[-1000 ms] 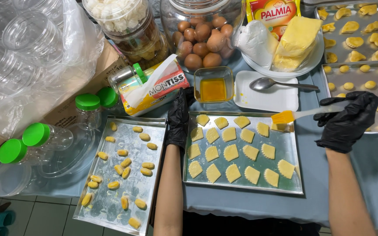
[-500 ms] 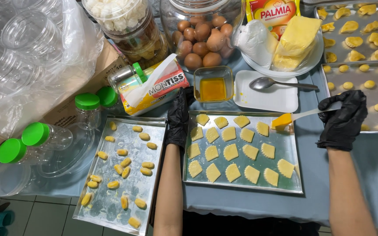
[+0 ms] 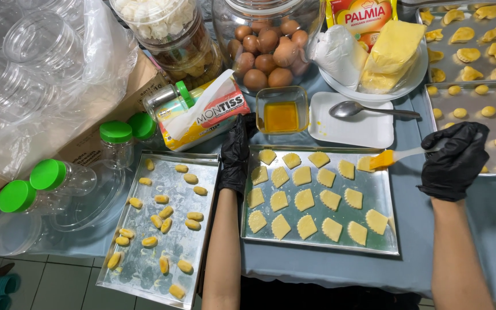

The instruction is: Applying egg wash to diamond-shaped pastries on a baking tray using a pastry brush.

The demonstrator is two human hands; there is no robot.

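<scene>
My right hand (image 3: 453, 161), in a black glove, grips a pastry brush (image 3: 394, 156) with an orange head. The brush head rests on the scalloped dough piece (image 3: 365, 164) at the far right corner of the metal baking tray (image 3: 390, 206). Several pale yellow scalloped dough pieces lie in rows on that tray. My left hand (image 3: 236, 154), also gloved in black, is pressed against the tray's left edge near its far corner. A small square glass dish of orange egg wash (image 3: 281, 113) stands just beyond the tray.
A second tray (image 3: 144, 270) with small oval dough pieces overhangs the table edge at left. Green-lidded plastic jars (image 3: 58, 175), a tissue pack (image 3: 205, 115), an egg jar (image 3: 268, 43), a spoon on a white plate (image 3: 351, 129), butter (image 3: 394, 49) and more filled trays (image 3: 477, 92) crowd the back.
The brush head has shifted slightly left and down onto the far-right dough piece as my right hand moved a little. My left hand stays on the tray edge.
</scene>
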